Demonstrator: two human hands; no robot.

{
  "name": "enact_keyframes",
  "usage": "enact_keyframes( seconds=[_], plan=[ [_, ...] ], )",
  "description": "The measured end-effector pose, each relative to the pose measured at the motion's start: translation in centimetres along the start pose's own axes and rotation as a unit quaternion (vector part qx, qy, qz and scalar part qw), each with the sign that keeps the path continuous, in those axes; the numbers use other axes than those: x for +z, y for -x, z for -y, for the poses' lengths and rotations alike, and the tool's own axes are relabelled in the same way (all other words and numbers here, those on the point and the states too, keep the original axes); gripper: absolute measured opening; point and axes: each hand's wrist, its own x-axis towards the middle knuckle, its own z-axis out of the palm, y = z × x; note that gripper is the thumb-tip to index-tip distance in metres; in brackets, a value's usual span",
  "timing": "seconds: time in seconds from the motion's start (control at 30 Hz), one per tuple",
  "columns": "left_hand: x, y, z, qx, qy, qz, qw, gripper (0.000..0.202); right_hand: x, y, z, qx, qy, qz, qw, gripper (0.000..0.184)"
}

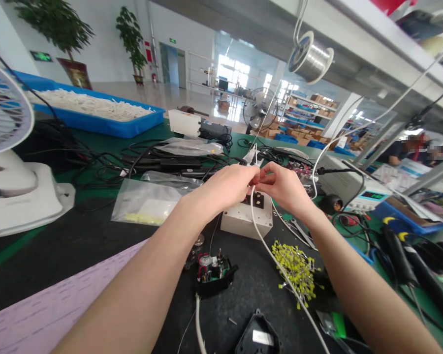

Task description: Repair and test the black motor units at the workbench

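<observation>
Both hands meet above a white box (246,221) with dark sockets on its top. My left hand (239,178) has its fingers pinched together at the end of a white cable (260,228). My right hand (282,184) pinches at the same spot, its fingertips touching the left ones. The cable runs from the fingers down toward the front edge of the view. What exactly sits between the fingertips is hidden. Closer to me lies an opened black housing with a circuit board (214,273). A black cover (258,337) with a white label is below it.
Yellow-headed small parts (297,270) lie in a pile beside my right forearm. A solder spool (310,58) hangs overhead. Plastic bags (147,201), a white fan (11,187), a blue tray (129,127) and a power supply (369,194) stand around. A person (409,150) sits at far right.
</observation>
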Motion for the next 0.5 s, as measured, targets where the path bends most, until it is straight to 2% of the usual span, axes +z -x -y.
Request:
enact_keyframes(
  seconds=[0.1,0.17,0.37,0.5],
  plan=[
    [-0.6,-0.2,-0.1,0.001,0.017,-0.023,1.000,0.013,-0.3,-0.2,0.3,-0.003,-0.032,-0.018,0.999,0.013],
    [-0.9,-0.2,-0.2,0.001,0.029,-0.036,0.999,0.010,-0.5,-0.3,0.4,-0.006,-0.066,-0.005,0.998,0.009],
    [-1.0,0.0,-0.1,-0.003,0.054,-0.048,0.997,0.011,-1.1,-0.6,0.0,-0.006,-0.110,0.038,0.993,0.026],
    [-0.6,0.0,0.4,-0.019,0.067,-0.037,0.997,0.020,-0.9,-0.7,-0.7,0.015,-0.085,0.027,0.996,0.018]
  ],
)
